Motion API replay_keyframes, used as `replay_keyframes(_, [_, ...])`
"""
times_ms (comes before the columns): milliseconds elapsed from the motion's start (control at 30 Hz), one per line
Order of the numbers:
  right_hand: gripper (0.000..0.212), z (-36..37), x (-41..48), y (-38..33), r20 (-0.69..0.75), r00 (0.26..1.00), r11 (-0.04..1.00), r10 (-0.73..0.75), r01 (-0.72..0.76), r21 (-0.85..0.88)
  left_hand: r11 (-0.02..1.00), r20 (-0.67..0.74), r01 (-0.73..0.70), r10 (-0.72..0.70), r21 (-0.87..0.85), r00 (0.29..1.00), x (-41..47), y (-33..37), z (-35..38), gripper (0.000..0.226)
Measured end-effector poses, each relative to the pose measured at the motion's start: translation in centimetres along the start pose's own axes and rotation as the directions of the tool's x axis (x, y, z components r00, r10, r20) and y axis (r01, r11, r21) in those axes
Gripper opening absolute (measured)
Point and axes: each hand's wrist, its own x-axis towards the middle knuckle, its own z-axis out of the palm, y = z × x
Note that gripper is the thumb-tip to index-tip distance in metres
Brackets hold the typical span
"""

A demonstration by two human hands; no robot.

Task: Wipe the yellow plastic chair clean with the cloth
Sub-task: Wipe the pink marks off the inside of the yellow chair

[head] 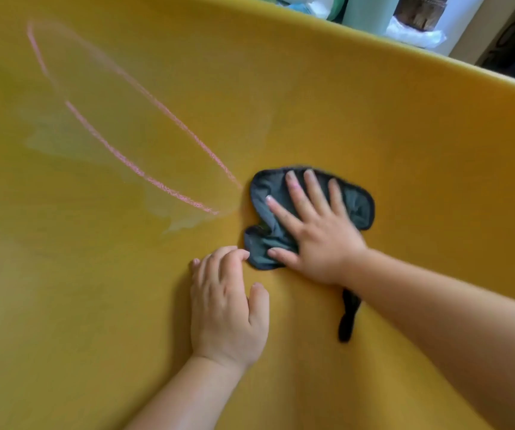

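Down near us our left hand [228,308] rests open on the yellow chair [374,125], our right hand [315,234] presses flat on the dark cloth [355,203], and the pink chalk loop [132,119] far left remains unwiped.

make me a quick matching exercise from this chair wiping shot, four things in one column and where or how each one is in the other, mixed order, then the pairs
Things:
1. cloth
2. left hand
3. pink chalk line
4. right hand

States:
A. bare on the yellow seat, fingers curled, beside the cloth
B. long loop drawn left of the cloth
C. spread flat on top of the cloth
D. dark, bunched, pinned under a palm

Pairs: 1-D, 2-A, 3-B, 4-C
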Motion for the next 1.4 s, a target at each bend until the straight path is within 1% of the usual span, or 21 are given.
replay_keyframes(33, [0.098, -1.2, 0.9, 2.6, -0.008, 1.0, 0.997, 0.0, -0.001, -0.08, 1.0, 0.003, 0.001, -0.001, -0.005, 1.0, 0.0, 0.1, 0.0, 0.045])
replay_keyframes(100, [0.111, -4.5, 4.0, 7.5, -0.069, 0.994, 0.977, 0.082, -0.094, -0.193, 1.0, 0.012, 0.001, -0.001, -0.008, 1.0, 0.0, 0.3, -0.1, 0.044])
replay_keyframes(200, [0.117, -8.3, 8.5, 9.6, -0.197, 0.953, 0.948, 0.229, -0.265, -0.179, 1.0, 0.025, 0.018, -0.019, 0.009, 1.0, 0.1, 0.3, 0.0, 0.045])
replay_keyframes(267, [0.112, -8.0, 10.0, 7.6, -0.239, 0.938, 0.945, 0.25, -0.29, -0.153, 0.999, 0.046, 0.01, -0.012, 0.035, 0.999, 0.0, 0.3, 0.0, 0.046])
replay_keyframes(300, [0.109, -7.3, 10.2, 6.1, -0.237, 0.948, 0.957, 0.212, -0.251, -0.145, 0.999, 0.059, -0.005, 0.002, 0.052, 0.998, -0.1, 0.4, 0.0, 0.047])
replay_keyframes(367, [0.103, -5.2, 9.7, 2.9, -0.204, 0.977, 0.99, 0.062, -0.085, -0.108, 0.998, 0.065, -0.036, 0.032, 0.061, 0.997, -0.1, 0.5, 0.0, 0.048])
replay_keyframes(433, [0.097, -2.9, 8.0, -0.2, -0.159, 0.983, 0.996, -0.092, 0.089, -0.025, 0.998, 0.016, -0.052, 0.052, 0.027, 0.999, 0.0, 0.5, -0.2, 0.04])
replay_keyframes(467, [0.092, -1.9, 6.9, -1.5, -0.143, 0.98, 0.99, -0.136, 0.141, 0.022, 0.998, -0.025, -0.061, 0.061, -0.002, 0.998, 0.2, 0.5, -0.3, 0.033])
replay_keyframes(567, [0.084, -0.5, 4.0, -4.3, -0.078, 0.984, 0.972, -0.16, 0.171, 0.164, 0.993, -0.128, -0.111, 0.106, -0.037, 0.986, 0.2, 0.7, -0.7, 0.022])
replay_keyframes(667, [0.079, -0.4, 2.2, -5.8, -0.023, 0.986, 0.952, -0.168, 0.168, 0.255, 0.991, -0.156, -0.136, 0.135, 0.006, 0.978, 0.1, 0.9, -0.9, 0.021])
replay_keyframes(733, [0.084, -0.6, 1.1, -6.5, 0.016, 0.989, 0.937, -0.144, 0.131, 0.324, 0.992, -0.115, -0.092, 0.102, 0.091, 0.988, 0.5, 0.9, -1.5, 0.027])
replay_keyframes(800, [0.084, -0.6, -0.3, -7.3, 0.066, 0.991, 0.932, -0.117, 0.086, 0.353, 0.969, -0.035, -0.052, 0.062, 0.242, 0.997, 1.2, 0.7, -3.1, 0.035])
replay_keyframes(833, [0.083, -0.6, -1.0, -7.6, 0.088, 0.992, 0.933, -0.094, 0.057, 0.354, 0.937, 0.036, -0.029, 0.017, 0.348, 0.999, 1.6, 0.8, -4.4, 0.041])
replay_keyframes(867, [0.082, -0.5, -1.7, -7.6, 0.109, 0.992, 0.936, -0.061, 0.019, 0.351, 0.878, 0.13, -0.007, -0.063, 0.479, 0.99, 2.1, 0.9, -6.1, 0.051])
replay_keyframes(900, [0.083, -0.4, -2.3, -7.4, 0.126, 0.992, 0.941, -0.02, -0.024, 0.339, 0.788, 0.235, -0.008, -0.174, 0.615, 0.956, 2.4, 1.0, -8.0, 0.061])
replay_keyframes(967, [0.089, -0.4, -2.9, -5.8, 0.152, 0.985, 0.952, 0.087, -0.127, 0.279, 0.59, 0.38, -0.109, -0.357, 0.8, 0.853, 2.7, 0.6, -12.1, 0.083])
replay_keyframes(1033, [0.097, -0.6, -2.7, -3.0, 0.156, 0.963, 0.953, 0.221, -0.247, 0.177, 0.427, 0.422, -0.207, -0.503, 0.88, 0.754, 2.7, 0.0, -16.1, 0.111])
replay_keyframes(1100, [0.102, -1.2, -1.1, 0.4, 0.12, 0.933, 0.933, 0.34, -0.351, 0.078, 0.318, 0.406, -0.261, -0.594, 0.911, 0.694, 2.9, -1.0, -19.2, 0.135])
replay_keyframes(1167, [0.106, -2.4, 1.6, 3.0, 0.032, 0.918, 0.918, 0.395, -0.396, 0.038, 0.283, 0.394, -0.275, -0.663, 0.919, 0.636, 3.2, -2.0, -20.8, 0.149])
replay_keyframes(1267, [0.107, -4.0, 6.3, 4.0, -0.08, 0.943, 0.947, 0.322, -0.322, 0.015, 0.32, 0.407, -0.251, -0.713, 0.913, 0.57, 3.5, -3.0, -20.8, 0.158])
replay_keyframes(1400, [0.1, -4.7, 11.4, -2.0, -0.168, 0.96, 0.975, 0.223, -0.218, 0.044, 0.342, 0.414, -0.235, -0.722, 0.91, 0.554, 3.8, -3.4, -19.9, 0.162])
